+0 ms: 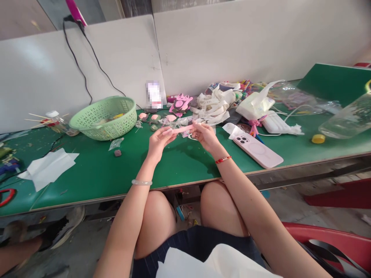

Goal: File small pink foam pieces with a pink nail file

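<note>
One pink strip [183, 129], ends unclear

No readable text, labels, brands, numbers or signs; upright panel [154, 94] pixelated beyond reading

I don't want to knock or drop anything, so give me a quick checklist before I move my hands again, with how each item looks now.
1. Left hand grips the pink strip: ok, it pinches one end.
2. Right hand grips it too: ok, at the other end.
3. Strip ends sound under the fingertips: cannot tell, the fingers cover them.
4. Phone safely back from the front edge of the green tabletop: not ok, its near corner lies close to that edge.
5. Green basket upright and apart from the left hand: ok.
</note>
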Demonstrator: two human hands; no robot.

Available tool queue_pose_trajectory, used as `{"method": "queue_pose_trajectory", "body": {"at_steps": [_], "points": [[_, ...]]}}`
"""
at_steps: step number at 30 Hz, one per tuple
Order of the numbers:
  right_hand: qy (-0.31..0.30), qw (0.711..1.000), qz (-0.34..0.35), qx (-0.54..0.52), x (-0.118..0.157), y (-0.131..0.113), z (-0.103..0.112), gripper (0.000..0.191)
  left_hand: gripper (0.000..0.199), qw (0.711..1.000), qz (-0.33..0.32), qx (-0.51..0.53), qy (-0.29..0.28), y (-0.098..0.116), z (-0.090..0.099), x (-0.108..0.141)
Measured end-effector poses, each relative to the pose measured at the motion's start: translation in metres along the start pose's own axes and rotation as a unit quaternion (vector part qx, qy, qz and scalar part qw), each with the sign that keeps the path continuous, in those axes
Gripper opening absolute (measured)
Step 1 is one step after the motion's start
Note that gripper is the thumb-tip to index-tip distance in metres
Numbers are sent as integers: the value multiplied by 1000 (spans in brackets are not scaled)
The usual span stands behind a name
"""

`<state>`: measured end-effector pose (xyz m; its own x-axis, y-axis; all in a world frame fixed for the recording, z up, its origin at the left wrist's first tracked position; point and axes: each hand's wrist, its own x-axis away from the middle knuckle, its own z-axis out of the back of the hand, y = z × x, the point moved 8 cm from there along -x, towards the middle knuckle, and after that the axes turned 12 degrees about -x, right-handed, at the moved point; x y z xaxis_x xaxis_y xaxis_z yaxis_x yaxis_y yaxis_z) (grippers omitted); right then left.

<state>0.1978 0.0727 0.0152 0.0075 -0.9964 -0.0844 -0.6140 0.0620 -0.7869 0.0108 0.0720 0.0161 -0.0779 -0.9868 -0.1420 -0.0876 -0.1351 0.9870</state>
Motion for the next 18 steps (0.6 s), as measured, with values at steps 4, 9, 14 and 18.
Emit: {"method": "queue_pose_trajectory", "body": {"at_steps": [4,9,14,18], "points": [[-30,999,-37,21,1,5,-4,39,37,999,32,14,26,-5,9,-1],[-64,992,-27,109,2,7,-7,41,29,996,81,-36,32,-12,14,-2],[-73,970,44,228,2,3,-8,50,25,993,98,-60,35,-15,17,-4],[-100,931,78,343,5,8,-14,58,30,990,88,-103,35,-14,17,-3]]}}
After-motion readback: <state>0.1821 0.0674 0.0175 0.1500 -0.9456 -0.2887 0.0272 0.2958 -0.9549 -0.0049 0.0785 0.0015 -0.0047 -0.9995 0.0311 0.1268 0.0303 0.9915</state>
